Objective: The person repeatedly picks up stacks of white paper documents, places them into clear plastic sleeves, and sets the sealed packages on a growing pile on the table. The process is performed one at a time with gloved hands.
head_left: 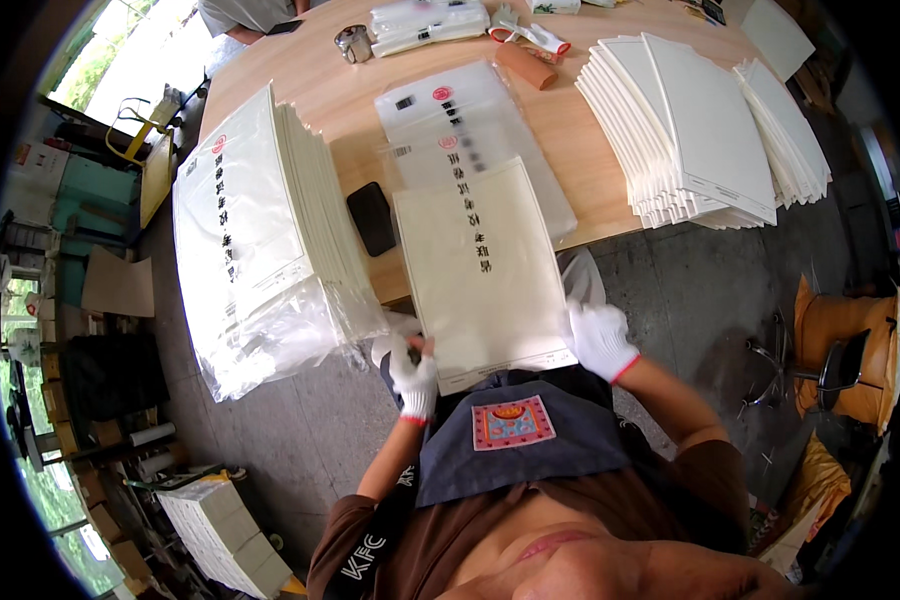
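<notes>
At left, a bagged stack (240, 190) lies on the bench (570, 150); lower centre, the left hand (410, 375), whose grip I cannot tell, is beside the central cream envelope (485, 310), its right edge pinched by the right hand (602, 342).

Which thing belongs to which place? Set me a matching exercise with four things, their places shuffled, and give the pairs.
Things:
1. Right hand
2. Black phone-like object
3. Silver cup
4. Pink-bordered patch

Places:
A. On the dark blue apron
B. At the right edge of the cream packet
C. Left of the clear plastic packets
D. Right of the plastic-wrapped stack

Pairs: 1-B, 2-D, 3-C, 4-A
</notes>
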### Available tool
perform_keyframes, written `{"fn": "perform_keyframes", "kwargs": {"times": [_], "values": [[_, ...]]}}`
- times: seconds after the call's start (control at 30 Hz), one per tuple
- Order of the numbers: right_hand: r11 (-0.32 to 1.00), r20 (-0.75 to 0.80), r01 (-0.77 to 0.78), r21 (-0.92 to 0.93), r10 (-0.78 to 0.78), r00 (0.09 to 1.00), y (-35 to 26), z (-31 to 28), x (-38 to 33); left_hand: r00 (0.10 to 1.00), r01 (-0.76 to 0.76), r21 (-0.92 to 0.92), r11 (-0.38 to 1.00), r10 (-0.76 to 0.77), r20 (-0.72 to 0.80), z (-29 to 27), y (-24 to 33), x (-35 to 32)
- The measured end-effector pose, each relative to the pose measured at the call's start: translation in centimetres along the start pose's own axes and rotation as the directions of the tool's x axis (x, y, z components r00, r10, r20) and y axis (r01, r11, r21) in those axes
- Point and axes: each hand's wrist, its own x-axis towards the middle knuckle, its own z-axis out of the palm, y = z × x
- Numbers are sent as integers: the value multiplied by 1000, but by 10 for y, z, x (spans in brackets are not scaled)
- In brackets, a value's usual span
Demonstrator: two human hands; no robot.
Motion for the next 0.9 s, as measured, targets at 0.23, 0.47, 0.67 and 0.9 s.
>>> {"fn": "perform_keyframes", "kwargs": {"times": [0.23,0.47,0.67,0.9], "values": [[987,142,161,5,-160,977,-9,-12,-81,861,390,-329,860,-212,463,-47,-19,-80],[964,-237,232,134,-196,952,8,-14,-6,988,14,-167,986,12,152,-2,12,0],[913,146,201,355,-267,952,20,17,-44,886,-89,76,993,43,463,-20,-56,-20],[485,99,-278,829,362,927,68,122,34,883,64,140,988,-121,453,33,-67,45]]}}
